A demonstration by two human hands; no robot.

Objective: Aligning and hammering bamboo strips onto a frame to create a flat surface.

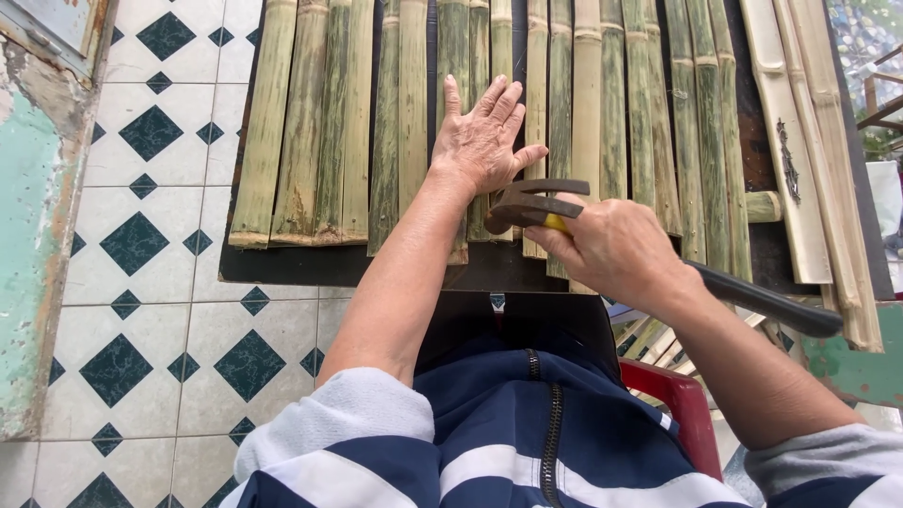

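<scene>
Looking down from a head-worn camera, a seated person works over a row of split bamboo slats point(489, 113) laid side by side on a dark board point(282, 268) that rests on a tiled floor point(141, 282). The left hand point(480, 141) lies flat with fingers spread, pressing on the middle slats near the board's near edge. The right hand point(611, 249) is wrapped closed around a claw hammer point(536, 202), gripped close to its head, with the dark handle running back past the wrist toward the right. The hammer head hovers just beside the left thumb, over the slat ends. No nails can be made out, so how much fastening is done cannot be told; the slats already sit in a fairly even row, though their near ends are ragged and unequal. They are green to yellow, streaked and weathered. Paler loose strips point(800, 141) lie along the board's right edge.
</scene>
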